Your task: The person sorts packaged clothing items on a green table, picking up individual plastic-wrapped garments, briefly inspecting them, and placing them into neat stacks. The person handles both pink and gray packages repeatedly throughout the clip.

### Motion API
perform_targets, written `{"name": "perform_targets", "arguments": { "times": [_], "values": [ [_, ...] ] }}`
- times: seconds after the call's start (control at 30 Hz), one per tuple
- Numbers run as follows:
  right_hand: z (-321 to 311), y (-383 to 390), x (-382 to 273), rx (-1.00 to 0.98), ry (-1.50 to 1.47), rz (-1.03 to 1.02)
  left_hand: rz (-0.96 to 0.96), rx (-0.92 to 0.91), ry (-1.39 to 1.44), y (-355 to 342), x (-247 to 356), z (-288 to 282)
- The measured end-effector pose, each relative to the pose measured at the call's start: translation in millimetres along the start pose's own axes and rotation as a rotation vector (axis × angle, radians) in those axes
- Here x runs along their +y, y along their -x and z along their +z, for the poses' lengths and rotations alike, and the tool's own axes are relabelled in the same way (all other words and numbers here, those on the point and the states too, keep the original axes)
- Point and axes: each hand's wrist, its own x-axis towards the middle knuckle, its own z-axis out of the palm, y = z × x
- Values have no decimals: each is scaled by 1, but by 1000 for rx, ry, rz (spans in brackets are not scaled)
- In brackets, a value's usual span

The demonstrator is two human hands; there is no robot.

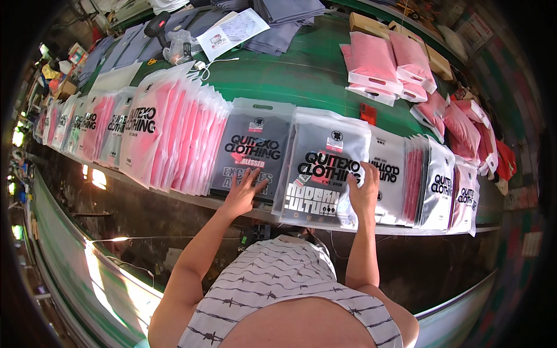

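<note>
My left hand [243, 194] is open, fingers spread on the lower front of a frosted plastic packet holding a dark printed garment [246, 136]. To its right, my right hand [362, 188] has curved, separated fingers at the right side of a similar, nearer packet [322, 148] with bold dark and white printing; whether it touches the bag's edge is hard to tell. Pink garments in frosted bags [159, 127] stand in a long row to the left. More upright packets, pink and dark [441, 185], stand to the right.
The green table [313, 75] has gray fabric pieces [284, 11], a black handheld tool [156, 23], a white printed sheet [229, 32], a cable and a small red object [368, 113]. Pink bagged bundles [371, 64] and cardboard boxes lie at the back right.
</note>
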Motion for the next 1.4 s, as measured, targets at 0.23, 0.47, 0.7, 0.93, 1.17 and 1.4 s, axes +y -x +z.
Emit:
{"name": "perform_targets", "arguments": {
  "times": [0.23,0.47,0.7,0.93,1.17,1.4],
  "values": [
    [26,8,-58,-145,-192,-158,73,-13,90,-2,-30,20],
    [38,33,-95,-226,-300,-235,86,210,231,-19,-63,38],
    [43,49,-119,-295,-454,-213,-324,678,363,-76,-61,-96],
    [91,62,-145,-509,-771,70,-259,1139,1625,-35,-3,-146],
    [115,78,-129,-590,-416,-12,-745,999,2101,43,4,-23],
    [113,74,-137,-729,-231,-134,-1008,900,2052,59,6,8]
  ]
}}
